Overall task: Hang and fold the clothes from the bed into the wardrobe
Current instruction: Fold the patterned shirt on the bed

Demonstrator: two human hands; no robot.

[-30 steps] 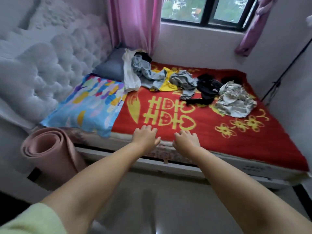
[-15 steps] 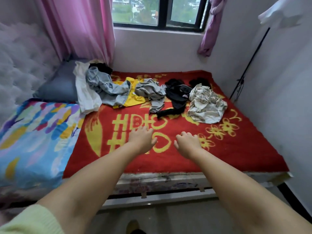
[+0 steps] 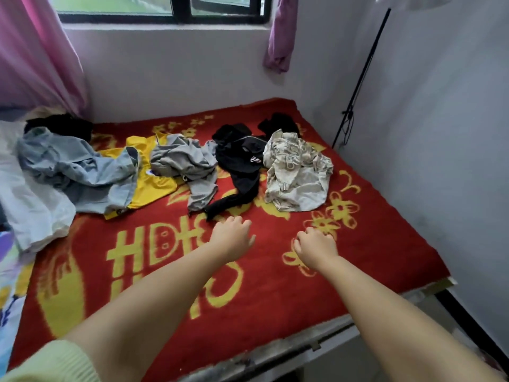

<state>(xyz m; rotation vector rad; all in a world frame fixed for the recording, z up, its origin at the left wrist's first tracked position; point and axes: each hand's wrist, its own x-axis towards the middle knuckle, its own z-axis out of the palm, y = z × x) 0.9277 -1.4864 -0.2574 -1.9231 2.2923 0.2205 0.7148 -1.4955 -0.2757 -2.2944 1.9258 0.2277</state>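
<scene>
I've leaned in over the bed (image 3: 275,285); my left hand (image 3: 231,235) and right hand (image 3: 315,246), loose and empty, near the black garment (image 3: 239,172).

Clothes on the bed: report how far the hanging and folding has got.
Nothing looks done: every garment lies crumpled on the red blanket. In hand: nothing; the left hand and right hand reach out empty near the black garment. Left: the cream patterned piece, grey top, yellow shirt, blue shirt and white cloth. No wardrobe is in view.
</scene>
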